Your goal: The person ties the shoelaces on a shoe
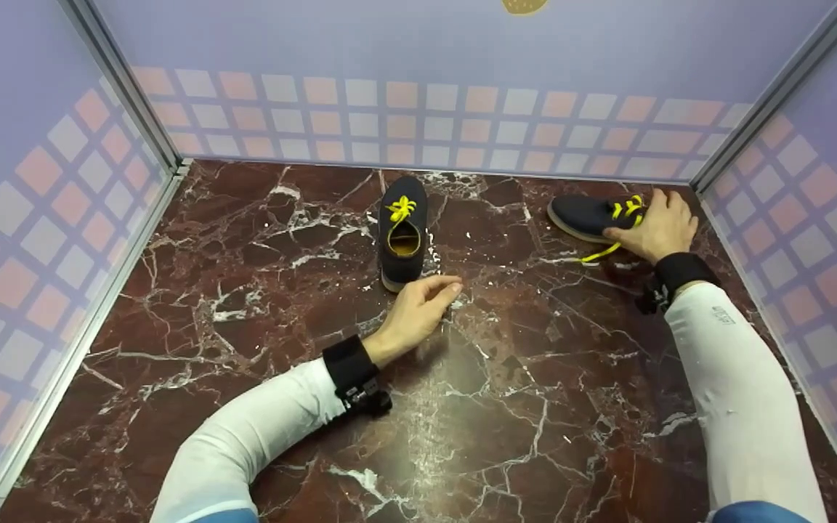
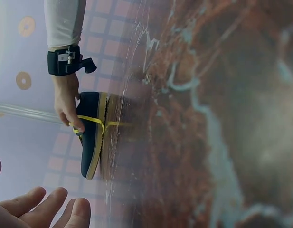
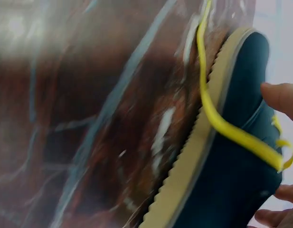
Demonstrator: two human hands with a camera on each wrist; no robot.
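At the back right a dark navy shoe (image 1: pixel 584 213) stands on its tan sole, its yellow lace (image 1: pixel 602 254) undone and trailing over the side onto the floor. My right hand (image 1: pixel 658 226) grips this shoe around its ankle opening, thumb on the near side and fingers across the far side; my palm covers the opening in the head view. A matching shoe (image 1: pixel 402 236) stands left of it, toe pointing away, with its yellow lace (image 1: pixel 401 208) tied in a bow. By that shoe's heel is my left hand (image 1: pixel 422 309), fingers loosely bent and holding nothing.
The surface is dark red marble (image 1: pixel 302 305) with white veins. Lilac panels with pink and white squares enclose it at the back (image 1: pixel 418 123), left (image 1: pixel 33 203) and right (image 1: pixel 825 196). Each wrist carries a black strap with a small camera (image 1: pixel 364 396).
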